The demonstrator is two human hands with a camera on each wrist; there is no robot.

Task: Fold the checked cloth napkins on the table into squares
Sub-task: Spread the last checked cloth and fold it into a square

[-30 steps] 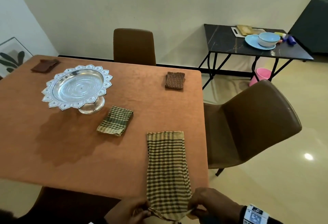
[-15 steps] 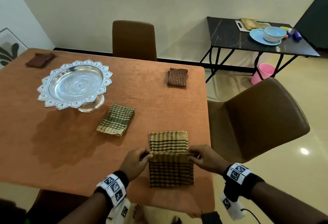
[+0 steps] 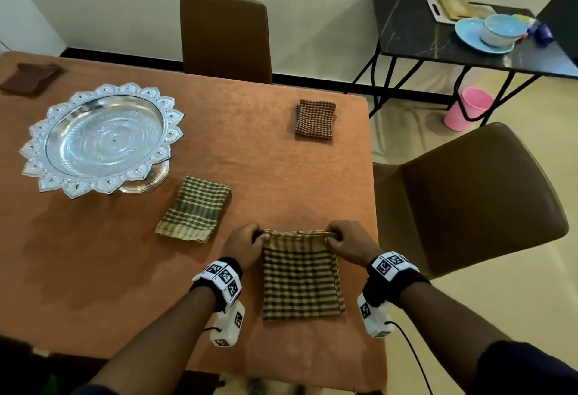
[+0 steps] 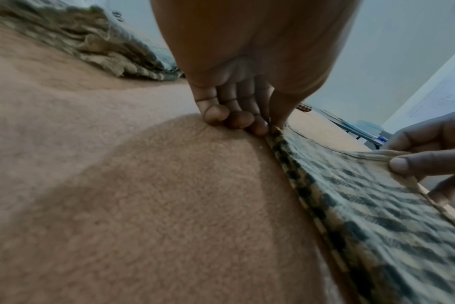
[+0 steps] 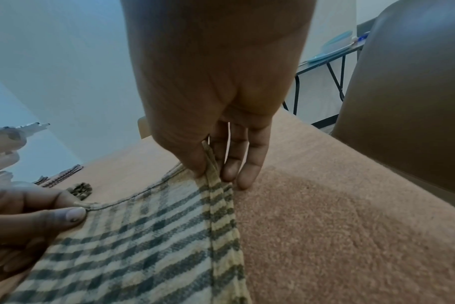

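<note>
A tan and dark checked napkin (image 3: 300, 275) lies folded near the front right of the orange table (image 3: 93, 269). My left hand (image 3: 247, 242) pinches its far left corner (image 4: 271, 128). My right hand (image 3: 347, 241) pinches the far right corner (image 5: 208, 168), thumb on top. Both hands hold the upper layer's edge level with the far edge below. A green checked napkin (image 3: 195, 208) lies folded to the left. A red-brown checked napkin (image 3: 315, 119) lies folded at the far right of the table.
A silver pedestal tray (image 3: 100, 139) stands at the left. A dark brown cloth (image 3: 29, 77) lies at the far left corner. Brown chairs stand behind (image 3: 225, 34) and to the right (image 3: 469, 197). A black side table (image 3: 463, 41) carries blue dishes; a pink bucket (image 3: 469, 108) stands beneath.
Both hands carried the napkin's near end from over the table's front edge up and forward, laying it over the far half. The napkin now lies at half its length.
</note>
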